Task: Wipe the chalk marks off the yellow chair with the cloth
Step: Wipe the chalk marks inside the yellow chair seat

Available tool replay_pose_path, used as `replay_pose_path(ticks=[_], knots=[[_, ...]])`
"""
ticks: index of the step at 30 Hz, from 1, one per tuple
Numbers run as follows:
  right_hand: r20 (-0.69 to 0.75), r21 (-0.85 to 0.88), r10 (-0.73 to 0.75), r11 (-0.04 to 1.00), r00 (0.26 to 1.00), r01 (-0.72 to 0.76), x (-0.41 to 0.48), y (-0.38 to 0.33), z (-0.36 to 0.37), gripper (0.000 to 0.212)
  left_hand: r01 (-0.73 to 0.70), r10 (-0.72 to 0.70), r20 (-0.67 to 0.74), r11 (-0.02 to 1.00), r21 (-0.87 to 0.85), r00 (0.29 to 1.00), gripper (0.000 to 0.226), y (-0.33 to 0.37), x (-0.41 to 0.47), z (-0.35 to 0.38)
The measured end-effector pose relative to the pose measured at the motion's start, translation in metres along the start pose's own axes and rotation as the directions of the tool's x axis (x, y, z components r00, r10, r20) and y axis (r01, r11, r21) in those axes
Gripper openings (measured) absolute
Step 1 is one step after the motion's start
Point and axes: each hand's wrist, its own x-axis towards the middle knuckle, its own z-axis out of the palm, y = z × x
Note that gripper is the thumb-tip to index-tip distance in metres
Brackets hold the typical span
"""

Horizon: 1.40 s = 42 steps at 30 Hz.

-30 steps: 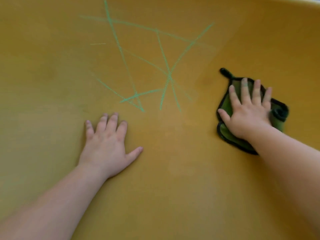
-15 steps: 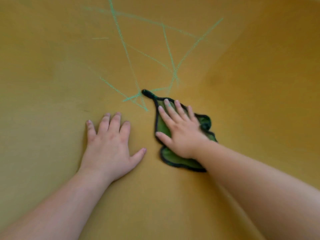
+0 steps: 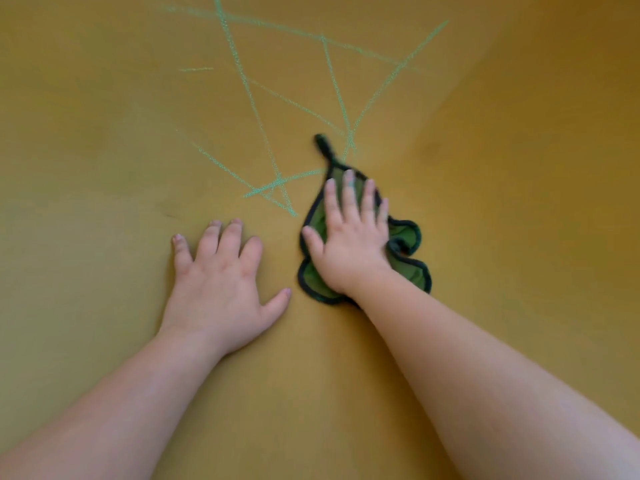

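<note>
flat on the yellow chair (image 3: 519, 202) seat lies the green cloth (image 3: 407, 237), dark-edged, its loop end touching the nearest green chalk marks (image 3: 270, 187). the right hand (image 3: 349, 244) presses on it, palm down, fingers spread, not clutching. just beside, the left hand (image 3: 221, 282) rests open and empty on bare plastic below the marks.
</note>
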Motion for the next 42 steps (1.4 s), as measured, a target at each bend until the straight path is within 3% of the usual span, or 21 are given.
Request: replay_pose_path(ticks=[3, 5, 8, 11, 14, 16, 21, 24, 26, 30, 33, 35, 39, 42], knots=[[0.105, -0.033, -0.34, 0.938, 0.935, 0.345, -0.038, 0.003, 0.002, 0.074, 0.002, -0.002, 0.002, 1.0, -0.018, 1.0, 0.088, -0.001, -0.002, -0.001], [0.172, -0.097, -0.425, 0.89, 0.889, 0.445, -0.051, 0.047, -0.007, 0.08, 0.0, 0.0, 0.011, 0.999, -0.038, 1.0, 0.089, -0.003, -0.003, -0.001], [0.131, -0.327, -0.217, 0.912, 0.967, 0.249, -0.026, 0.136, -0.037, 0.102, -0.002, 0.003, 0.005, 0.999, -0.045, 1.0, 0.089, -0.004, -0.001, -0.001], [0.012, -0.481, 0.016, 0.877, 1.0, -0.009, 0.004, 0.179, -0.061, 0.094, -0.01, 0.01, 0.002, 1.0, -0.027, 1.0, 0.086, -0.001, 0.0, 0.0], [-0.075, -0.379, 0.177, 0.905, 0.981, -0.192, 0.012, 0.15, -0.044, 0.085, -0.011, 0.012, 0.006, 1.0, -0.027, 1.0, 0.085, -0.001, 0.001, 0.001], [-0.052, -0.262, 0.23, 0.936, 0.972, -0.236, 0.008, 0.109, -0.025, 0.085, -0.008, 0.008, 0.0, 1.0, -0.029, 1.0, 0.084, -0.002, 0.0, 0.001], [0.152, -0.072, -0.103, 0.991, 0.983, 0.115, -0.048, 0.032, -0.006, 0.078, -0.009, 0.009, -0.002, 0.999, -0.045, 1.0, 0.08, -0.004, 0.0, -0.001], [0.298, -0.023, -0.381, 0.914, 0.875, 0.406, -0.105, 0.053, -0.013, 0.076, -0.011, 0.011, -0.007, 0.997, -0.072, 1.0, 0.076, -0.006, -0.001, 0.001], [0.344, -0.095, -0.389, 0.891, 0.855, 0.443, -0.106, 0.097, -0.028, 0.079, -0.008, 0.008, -0.009, 0.996, -0.084, 1.0, 0.075, -0.007, -0.001, 0.002], [0.168, -0.444, 0.027, 0.894, 0.985, 0.051, -0.053, 0.173, -0.058, 0.087, -0.008, 0.006, -0.021, 0.997, -0.074, 1.0, 0.075, -0.005, 0.0, 0.001], [0.041, -0.411, 0.213, 0.894, 0.976, -0.178, -0.033, 0.154, -0.046, 0.084, -0.006, 0.005, -0.021, 0.999, -0.054, 1.0, 0.074, -0.002, 0.0, 0.001], [0.055, -0.302, 0.262, 0.924, 0.963, -0.234, -0.032, 0.117, -0.03, 0.083, -0.005, 0.004, -0.01, 0.998, -0.056, 1.0, 0.074, -0.001, -0.001, 0.0], [0.158, -0.065, 0.045, 0.997, 0.986, -0.035, -0.054, 0.032, -0.008, 0.079, 0.001, -0.004, -0.025, 0.995, -0.096, 1.0, 0.063, -0.002, -0.003, -0.002], [0.228, 0.024, -0.206, 0.978, 0.952, 0.206, -0.089, -0.004, -0.003, 0.076, 0.011, -0.032, -0.108, 0.982, -0.186, 0.994, 0.046, -0.005, -0.004, -0.008]])
